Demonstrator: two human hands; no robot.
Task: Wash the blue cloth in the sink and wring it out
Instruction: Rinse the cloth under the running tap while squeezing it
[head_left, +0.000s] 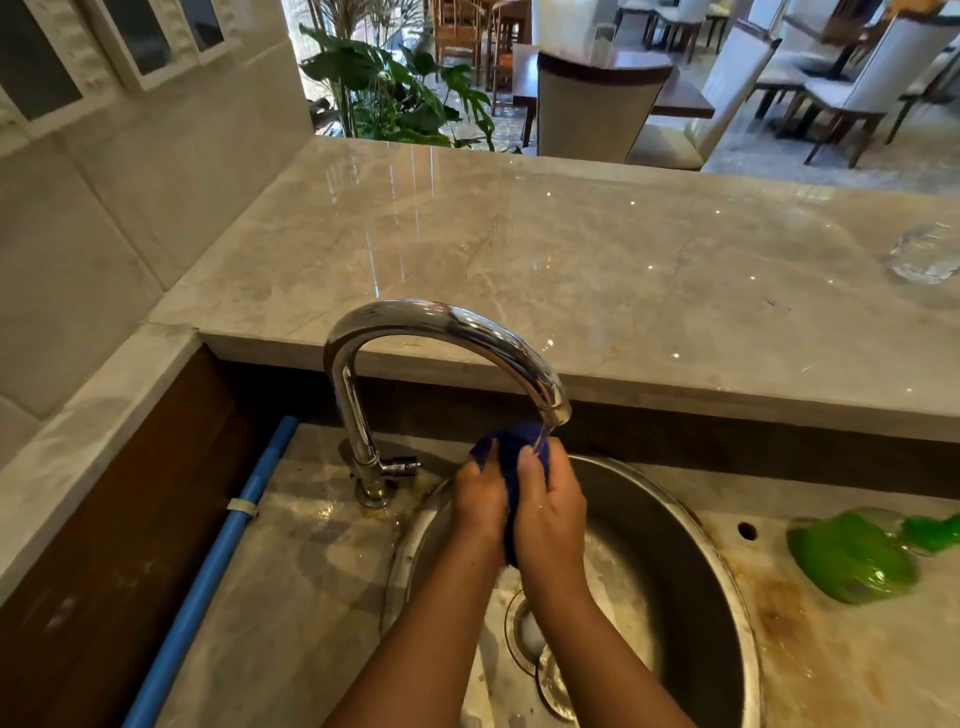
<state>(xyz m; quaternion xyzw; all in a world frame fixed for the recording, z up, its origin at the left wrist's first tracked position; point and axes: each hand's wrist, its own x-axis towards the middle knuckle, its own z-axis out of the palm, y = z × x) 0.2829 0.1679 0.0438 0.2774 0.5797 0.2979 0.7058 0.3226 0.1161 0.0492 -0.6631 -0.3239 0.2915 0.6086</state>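
Both hands over the sink (696, 551), just under the tap (441, 325) spout; cloth (511, 447) bunched between them; left hand (480, 499) grips it from the left with its fingers curled round the wad, right hand (550, 512) grips it from the right with its thumb lying up the front of the fabric; the hands are pressed close, with a dark strip of cloth showing in the gap between them down to the wrists; the top of the cloth sticks out above both thumbs and sits right at the spout mouth, where a thin stream of water lands on it; the cloth is held up in the air, clear of the sink floor; drain (524, 629) below the forearms, with wet residue around it; tap lever (402, 466) points right, toward the hands; green bottle (852, 558) lies on its side on the stained counter right of the sink, well apart from the hands; blue pipe (208, 571) runs along the left edge; clear glass (927, 254) on the upper marble ledge, far right.
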